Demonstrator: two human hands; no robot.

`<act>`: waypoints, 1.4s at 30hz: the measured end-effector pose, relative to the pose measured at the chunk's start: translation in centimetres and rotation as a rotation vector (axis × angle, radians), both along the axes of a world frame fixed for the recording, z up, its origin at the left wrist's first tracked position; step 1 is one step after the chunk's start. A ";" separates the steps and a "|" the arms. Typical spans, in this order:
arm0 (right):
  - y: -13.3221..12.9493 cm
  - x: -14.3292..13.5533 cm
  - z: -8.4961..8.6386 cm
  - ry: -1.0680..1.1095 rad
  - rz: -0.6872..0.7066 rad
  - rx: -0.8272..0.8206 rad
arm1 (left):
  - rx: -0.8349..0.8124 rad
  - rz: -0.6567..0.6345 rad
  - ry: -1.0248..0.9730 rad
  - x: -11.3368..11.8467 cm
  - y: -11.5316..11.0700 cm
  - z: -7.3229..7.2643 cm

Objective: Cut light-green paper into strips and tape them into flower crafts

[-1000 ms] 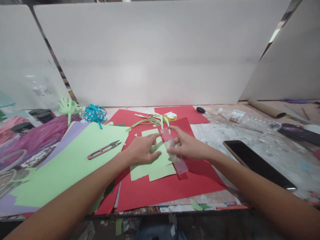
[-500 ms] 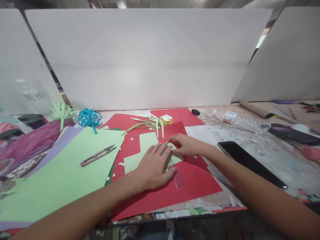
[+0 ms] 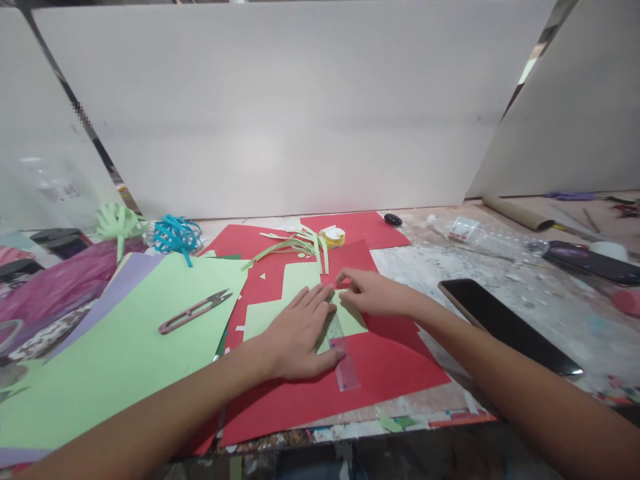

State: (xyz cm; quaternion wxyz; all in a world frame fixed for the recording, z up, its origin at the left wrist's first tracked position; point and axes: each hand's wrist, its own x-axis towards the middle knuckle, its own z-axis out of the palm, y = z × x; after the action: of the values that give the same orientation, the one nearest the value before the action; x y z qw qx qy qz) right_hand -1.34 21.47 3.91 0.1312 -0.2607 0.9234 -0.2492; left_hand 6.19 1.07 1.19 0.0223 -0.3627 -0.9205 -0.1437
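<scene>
My left hand point(image 3: 303, 333) lies flat with its fingers stretched out, pressing on a light green paper piece point(image 3: 260, 317) and a clear ruler point(image 3: 347, 367). The ruler runs under this hand, and its near end shows over red paper point(image 3: 400, 360). My right hand point(image 3: 375, 292) is beside the ruler's far end, thumb and index finger bent toward each other over the green piece. Whatever may be between those fingertips is too small to make out. Just beyond the hands are thin green paper strips point(image 3: 295, 245) and a yellow tape roll point(image 3: 333, 236).
Thread snips point(image 3: 195, 312) rest on light green sheets point(image 3: 125, 360) at the left. A blue paper-strip bundle point(image 3: 176, 235) is behind them. A phone point(image 3: 505, 327) lies right of my right arm, and a plastic bottle point(image 3: 485, 239) behind it. White boards point(image 3: 280, 113) stand at the back.
My left hand has shifted slightly left and its thumb has drawn back, so more of the ruler shows. My right hand stays in nearly the same place. The view has tilted slightly.
</scene>
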 end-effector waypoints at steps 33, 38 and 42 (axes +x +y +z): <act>-1.5 0.8 -1.1 0.177 -0.011 0.056 | -0.084 0.036 0.002 0.3 0.1 0.5; -2.2 0.5 -2.0 0.195 -0.095 -0.056 | -0.057 0.034 0.005 0.2 0.2 0.5; -2.0 -0.6 -2.6 0.166 -0.119 -0.129 | -0.042 0.063 0.010 0.4 0.2 0.7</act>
State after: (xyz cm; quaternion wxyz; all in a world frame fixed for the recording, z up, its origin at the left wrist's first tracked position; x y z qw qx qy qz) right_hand -1.91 19.48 1.32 0.0220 -0.2331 0.9270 -0.2929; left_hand 6.56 1.23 1.85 0.0237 -0.3347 -0.9341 -0.1219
